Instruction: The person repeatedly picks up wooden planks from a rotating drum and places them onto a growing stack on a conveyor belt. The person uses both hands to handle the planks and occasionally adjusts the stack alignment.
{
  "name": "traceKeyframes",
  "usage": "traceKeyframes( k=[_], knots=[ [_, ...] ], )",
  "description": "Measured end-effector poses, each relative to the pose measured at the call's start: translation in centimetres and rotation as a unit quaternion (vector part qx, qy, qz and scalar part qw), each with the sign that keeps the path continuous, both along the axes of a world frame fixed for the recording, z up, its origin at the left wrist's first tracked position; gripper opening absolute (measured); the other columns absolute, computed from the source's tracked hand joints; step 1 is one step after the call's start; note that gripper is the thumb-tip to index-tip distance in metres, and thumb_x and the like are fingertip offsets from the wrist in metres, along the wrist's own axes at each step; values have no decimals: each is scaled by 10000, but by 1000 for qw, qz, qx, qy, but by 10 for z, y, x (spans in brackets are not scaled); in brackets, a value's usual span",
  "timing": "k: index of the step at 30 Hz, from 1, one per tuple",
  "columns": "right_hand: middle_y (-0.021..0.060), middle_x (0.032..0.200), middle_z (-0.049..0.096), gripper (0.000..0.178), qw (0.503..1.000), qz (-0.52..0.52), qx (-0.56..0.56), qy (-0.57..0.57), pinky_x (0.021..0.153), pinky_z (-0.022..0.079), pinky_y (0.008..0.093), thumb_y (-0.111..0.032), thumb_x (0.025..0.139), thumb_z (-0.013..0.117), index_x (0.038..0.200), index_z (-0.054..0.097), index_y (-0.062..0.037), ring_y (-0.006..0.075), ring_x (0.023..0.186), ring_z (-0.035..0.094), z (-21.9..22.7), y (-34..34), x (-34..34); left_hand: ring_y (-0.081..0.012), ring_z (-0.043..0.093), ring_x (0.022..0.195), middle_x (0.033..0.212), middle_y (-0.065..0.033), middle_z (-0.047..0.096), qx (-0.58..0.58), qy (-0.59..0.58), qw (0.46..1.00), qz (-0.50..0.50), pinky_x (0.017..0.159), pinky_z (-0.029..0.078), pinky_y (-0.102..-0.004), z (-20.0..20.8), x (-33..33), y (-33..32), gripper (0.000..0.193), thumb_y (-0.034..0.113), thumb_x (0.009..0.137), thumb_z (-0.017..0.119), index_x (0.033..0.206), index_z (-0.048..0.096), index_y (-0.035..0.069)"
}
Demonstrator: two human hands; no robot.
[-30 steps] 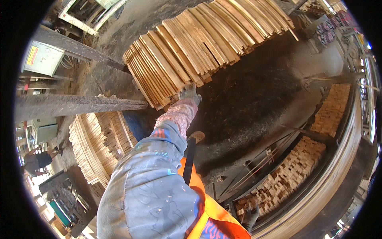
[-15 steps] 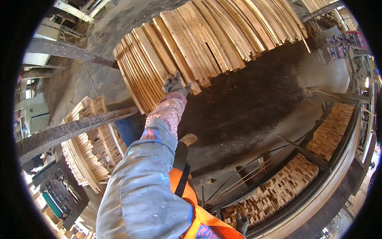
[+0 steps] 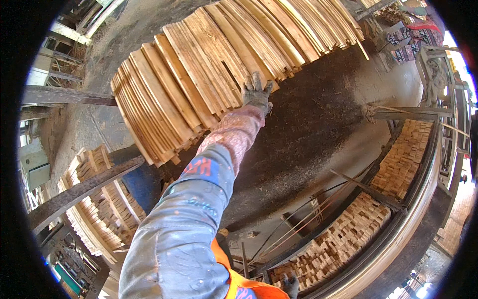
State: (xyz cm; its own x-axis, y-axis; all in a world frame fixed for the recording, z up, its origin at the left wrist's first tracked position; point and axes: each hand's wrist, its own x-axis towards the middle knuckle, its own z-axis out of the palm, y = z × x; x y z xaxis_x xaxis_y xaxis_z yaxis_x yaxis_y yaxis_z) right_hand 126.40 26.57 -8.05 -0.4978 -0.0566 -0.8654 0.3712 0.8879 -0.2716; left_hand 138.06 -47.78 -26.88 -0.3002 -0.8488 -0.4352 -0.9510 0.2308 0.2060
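My left hand (image 3: 257, 93), in a dirty grey glove, lies with fingers spread over the near ends of a row of long wooden boards (image 3: 191, 65). Its fingertips touch the boards, and the thumb sticks out to the right. The boards stand packed side by side in a curved row, some ends jutting out further than others. Down at the lower edge, my right hand (image 3: 290, 286) is in a dark glove beside a stack of timber pieces (image 3: 343, 229) with their cut ends showing. Most of that hand is cut off, and its fingers are hard to make out.
A dark beam (image 3: 84, 194) crosses at left, over another wood stack (image 3: 102, 199) and next to a blue panel (image 3: 142, 184). A long rail (image 3: 393, 249) curves along the right side. A person in patterned clothing (image 3: 416, 37) is at the far right.
My left hand has moved right along the board ends, and its fingers are now more spread. The view has shifted, so the boards and stacks sit further left.
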Motion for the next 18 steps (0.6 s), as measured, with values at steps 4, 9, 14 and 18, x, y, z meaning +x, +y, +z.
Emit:
traceKeyframes(
  k=[4, 9, 14, 18],
  knots=[
    [160, 1446, 588, 606, 997, 29, 72, -9, 1049, 476, 458, -277, 1010, 677, 1499, 469, 14, 316, 1241, 603, -18, 2, 4, -590, -71, 1529, 1712, -234, -140, 46, -52, 997, 39, 1216, 45, -703, -53, -38, -47, 930, 573, 927, 670, 1666, 155, 343],
    [155, 1416, 595, 581, 994, 48, 98, -13, 1029, 480, 448, -261, 1009, 675, 1483, 482, 13, 308, 1217, 605, -37, -7, -8, -565, 42, 1544, 1724, -225, -66, 21, -24, 977, 211, 1192, 167, -711, -132, -54, -83, 952, 720, 916, 564, 1669, 160, 301],
    [151, 1386, 601, 556, 995, 62, 80, -12, 1010, 484, 438, -244, 1007, 672, 1467, 494, 13, 300, 1192, 607, -45, -8, -20, -525, 30, 1558, 1711, -259, -78, 29, 118, 936, 332, 1245, 168, -618, -105, -60, -81, 1043, 746, 882, 597, 1675, 99, 286],
    [148, 1362, 606, 536, 994, 82, 73, -28, 995, 487, 430, -231, 1006, 670, 1454, 504, 12, 294, 1173, 609, -52, 4, -29, -442, -143, 1567, 1720, -199, -108, -36, 34, 998, 44, 1248, 36, -653, -68, -18, -34, 1109, 728, 827, 696, 1665, 68, 363]
  ],
)
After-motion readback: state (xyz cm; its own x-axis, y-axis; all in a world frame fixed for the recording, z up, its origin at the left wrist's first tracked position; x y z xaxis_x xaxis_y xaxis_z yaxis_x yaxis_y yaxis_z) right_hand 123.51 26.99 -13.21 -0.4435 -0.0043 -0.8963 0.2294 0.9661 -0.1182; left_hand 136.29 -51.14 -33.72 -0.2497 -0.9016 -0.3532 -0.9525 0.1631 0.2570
